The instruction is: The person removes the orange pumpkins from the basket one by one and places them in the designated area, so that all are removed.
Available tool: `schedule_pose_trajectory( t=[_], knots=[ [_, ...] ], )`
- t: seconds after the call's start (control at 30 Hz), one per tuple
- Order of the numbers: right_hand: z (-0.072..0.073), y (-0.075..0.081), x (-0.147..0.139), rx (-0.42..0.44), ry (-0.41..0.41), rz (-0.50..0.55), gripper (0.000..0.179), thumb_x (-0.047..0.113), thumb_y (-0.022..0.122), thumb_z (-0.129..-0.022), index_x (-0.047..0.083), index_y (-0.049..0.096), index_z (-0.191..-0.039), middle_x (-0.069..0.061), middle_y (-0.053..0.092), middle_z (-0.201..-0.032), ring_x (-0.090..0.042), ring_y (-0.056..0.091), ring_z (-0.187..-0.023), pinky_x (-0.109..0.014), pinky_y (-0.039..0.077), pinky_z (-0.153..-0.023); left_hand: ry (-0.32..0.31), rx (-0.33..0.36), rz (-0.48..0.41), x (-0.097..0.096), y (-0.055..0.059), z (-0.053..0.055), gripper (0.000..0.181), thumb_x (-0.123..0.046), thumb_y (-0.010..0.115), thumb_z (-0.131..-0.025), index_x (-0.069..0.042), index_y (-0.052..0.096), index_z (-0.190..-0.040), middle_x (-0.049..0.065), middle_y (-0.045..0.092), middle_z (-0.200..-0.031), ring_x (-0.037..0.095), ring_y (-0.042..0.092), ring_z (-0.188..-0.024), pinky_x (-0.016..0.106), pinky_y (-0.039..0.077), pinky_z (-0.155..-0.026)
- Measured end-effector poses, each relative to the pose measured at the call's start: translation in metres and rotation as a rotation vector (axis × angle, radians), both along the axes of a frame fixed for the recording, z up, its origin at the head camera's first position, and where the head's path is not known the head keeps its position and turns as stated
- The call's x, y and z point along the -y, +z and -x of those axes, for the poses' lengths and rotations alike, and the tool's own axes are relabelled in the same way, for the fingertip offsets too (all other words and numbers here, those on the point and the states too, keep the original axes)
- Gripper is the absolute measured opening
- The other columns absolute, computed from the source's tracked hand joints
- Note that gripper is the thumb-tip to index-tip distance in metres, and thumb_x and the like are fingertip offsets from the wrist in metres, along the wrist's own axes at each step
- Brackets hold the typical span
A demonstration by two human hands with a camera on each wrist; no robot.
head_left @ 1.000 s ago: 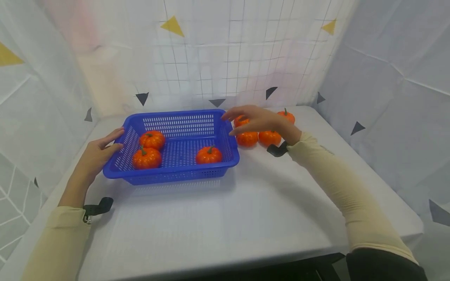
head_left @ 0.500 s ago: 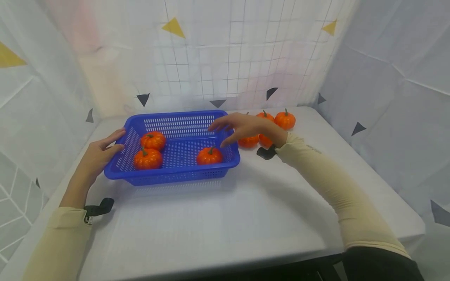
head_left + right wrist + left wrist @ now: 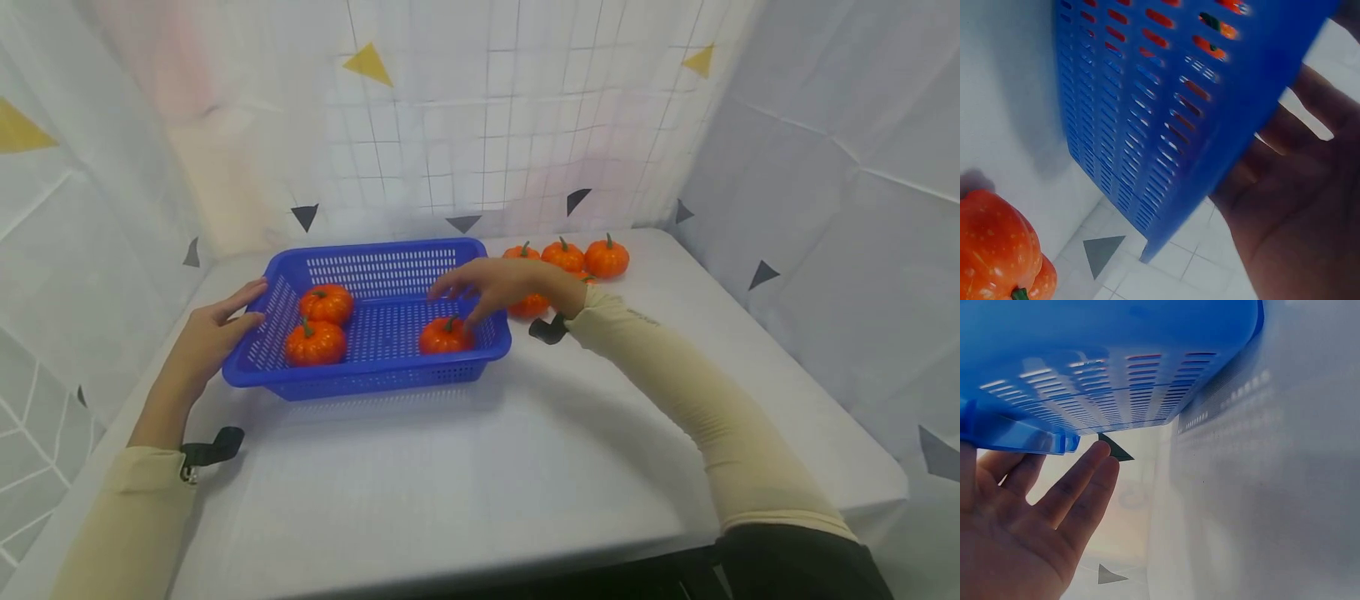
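The loose-gripped left hand (image 3: 204,337) likely steadies the rectangular blue plastic basket (image 3: 375,383), the wide-gripped right hand (image 3: 493,282) near a round orange pumpkin (image 3: 442,339).

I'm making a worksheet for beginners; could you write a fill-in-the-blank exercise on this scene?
The basket's color is ____.
The number of pumpkins visible inside it is ____.
The hand at its two-pumpkin end is the person's ____ hand.
In the head view, the outside pumpkins lie on the basket's ____ side.

Missing words: blue; three; left; right.
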State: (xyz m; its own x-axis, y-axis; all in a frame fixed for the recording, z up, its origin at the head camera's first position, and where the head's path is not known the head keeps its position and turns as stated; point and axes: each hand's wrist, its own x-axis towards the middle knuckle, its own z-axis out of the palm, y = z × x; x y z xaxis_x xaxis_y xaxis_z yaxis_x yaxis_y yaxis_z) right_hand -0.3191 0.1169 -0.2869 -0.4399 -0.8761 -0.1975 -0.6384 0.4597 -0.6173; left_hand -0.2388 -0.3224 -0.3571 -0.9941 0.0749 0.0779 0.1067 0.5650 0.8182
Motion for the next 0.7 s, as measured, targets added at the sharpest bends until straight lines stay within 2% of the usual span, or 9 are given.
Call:
schedule_pose_trajectory(
  t=[0.1, 0.27, 0.43, 0.7],
  knots=[
    [0.002, -0.006, 0.005, -0.026, 0.002, -0.091, 0.065, 0.021, 0.085, -0.089, 0.021, 0.058, -0.148, -0.003, 0.054, -0.15, -0.029, 0.048, -0.138, -0.05, 0.045, -0.111, 0.003, 0.006, 0.005, 0.001, 0.0, 0.0, 0.061, -0.042, 0.054, -0.109, -0.025, 0.033, -0.164, 0.004, 0.022, -0.17, 0.039, 0.014, -0.156, 0.069, 0.021, -0.117],
    [0.004, -0.015, 0.012, -0.081, -0.009, -0.182, 0.066, 0.023, 0.086, -0.089, 0.025, 0.058, -0.148, 0.001, 0.056, -0.146, -0.022, 0.049, -0.133, -0.047, 0.046, -0.108, -0.002, 0.0, 0.007, 0.0, -0.001, 0.001, 0.059, -0.038, 0.052, -0.11, -0.024, 0.033, -0.164, 0.006, 0.022, -0.17, 0.041, 0.016, -0.155, 0.069, 0.022, -0.116],
    [0.003, -0.013, 0.019, -0.101, -0.036, -0.275, 0.066, 0.02, 0.085, -0.09, 0.029, 0.058, -0.15, 0.002, 0.055, -0.147, -0.022, 0.049, -0.135, -0.049, 0.045, -0.11, -0.004, -0.006, -0.006, -0.001, -0.001, 0.001, 0.058, -0.034, 0.051, -0.111, -0.021, 0.032, -0.164, 0.007, 0.022, -0.17, 0.042, 0.016, -0.154, 0.069, 0.021, -0.117],
    [-0.002, -0.014, 0.029, -0.108, -0.067, -0.402, 0.071, 0.016, 0.081, -0.093, 0.034, 0.052, -0.155, 0.003, 0.054, -0.15, -0.021, 0.049, -0.133, -0.047, 0.044, -0.112, 0.008, 0.005, -0.008, -0.001, 0.002, 0.0, 0.06, -0.041, 0.054, -0.109, -0.024, 0.035, -0.163, 0.001, 0.024, -0.17, 0.038, 0.016, -0.155, 0.067, 0.02, -0.118]
  ],
)
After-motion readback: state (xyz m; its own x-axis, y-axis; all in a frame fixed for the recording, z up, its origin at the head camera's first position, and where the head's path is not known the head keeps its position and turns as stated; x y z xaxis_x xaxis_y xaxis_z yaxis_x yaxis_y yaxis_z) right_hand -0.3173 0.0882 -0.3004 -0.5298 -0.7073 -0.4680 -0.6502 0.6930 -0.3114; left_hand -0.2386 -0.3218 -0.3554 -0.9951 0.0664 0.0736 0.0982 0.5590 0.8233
